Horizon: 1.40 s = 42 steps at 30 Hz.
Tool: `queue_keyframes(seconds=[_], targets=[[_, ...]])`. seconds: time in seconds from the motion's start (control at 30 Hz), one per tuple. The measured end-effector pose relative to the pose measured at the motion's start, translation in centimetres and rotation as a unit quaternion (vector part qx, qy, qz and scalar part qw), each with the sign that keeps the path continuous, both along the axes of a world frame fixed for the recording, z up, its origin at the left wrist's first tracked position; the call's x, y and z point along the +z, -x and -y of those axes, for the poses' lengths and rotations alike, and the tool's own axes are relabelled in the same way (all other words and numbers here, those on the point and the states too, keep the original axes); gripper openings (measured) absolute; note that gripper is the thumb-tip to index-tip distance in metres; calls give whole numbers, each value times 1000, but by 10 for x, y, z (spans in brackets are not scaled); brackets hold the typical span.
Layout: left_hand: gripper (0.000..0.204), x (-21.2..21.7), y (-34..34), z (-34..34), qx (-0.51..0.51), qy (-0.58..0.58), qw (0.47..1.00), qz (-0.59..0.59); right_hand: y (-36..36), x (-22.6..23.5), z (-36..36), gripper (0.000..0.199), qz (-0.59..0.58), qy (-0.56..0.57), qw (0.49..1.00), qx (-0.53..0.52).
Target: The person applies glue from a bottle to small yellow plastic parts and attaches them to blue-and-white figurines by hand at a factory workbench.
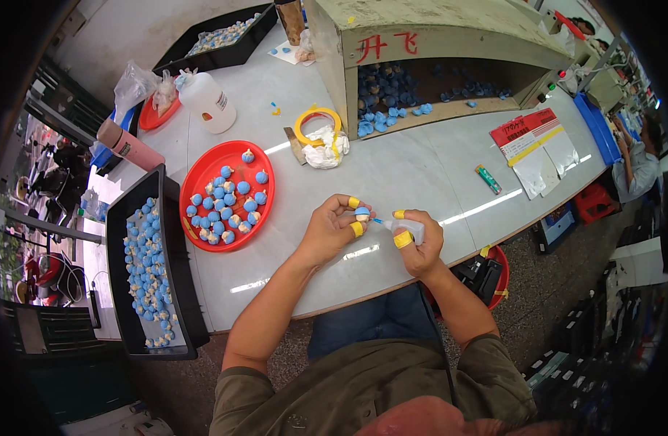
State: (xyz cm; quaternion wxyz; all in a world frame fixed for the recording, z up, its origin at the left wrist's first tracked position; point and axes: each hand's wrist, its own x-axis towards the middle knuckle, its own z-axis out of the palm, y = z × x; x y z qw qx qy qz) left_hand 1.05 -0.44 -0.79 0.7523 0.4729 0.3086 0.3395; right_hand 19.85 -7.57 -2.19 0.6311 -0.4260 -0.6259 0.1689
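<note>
Pinches a blue-and-white ball (362,212) in the left hand (326,231) and grips a squeeze bottle (412,229) in the right hand (425,245), right of the red tray (205,166), seemingly partway through that ball, finished and unfinished indistinguishable among the blue balls (242,187) inside the tray.

Left hand (325,235) and right hand (425,248) each wear two yellow bands (403,239); below the hands, blue trousers (366,323); farther below, a dark olive shirt (334,381) with short sleeves (495,374).
</note>
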Motion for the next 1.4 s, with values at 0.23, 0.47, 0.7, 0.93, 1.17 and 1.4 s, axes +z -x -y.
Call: queue_keyframes(seconds=[0.23, 0.47, 0.7, 0.93, 1.17, 1.4], targets=[[36, -1, -1, 0, 1, 4, 1000, 5, 0, 3, -1, 21, 3, -18, 1000, 11], [39, -2, 1, 0, 3, 27, 999, 21, -4, 2, 5, 24, -80, 41, 996, -12], [37, 8, -1, 0, -13, 82, 997, -1, -32, 14, 12, 30, -177, 136, 974, -34], [32, 5, 11, -5, 1, 100, 994, -33, -116, 5, 11, 31, -46, 181, 962, -200], [27, 6, 6, -6, 24, 126, 992, -12, -224, -6, 5, 28, 109, 198, 855, -466], [25, 3, 11, -10, 70, 141, 987, -12, -215, -7, 1, 35, 170, 120, 802, -560]])
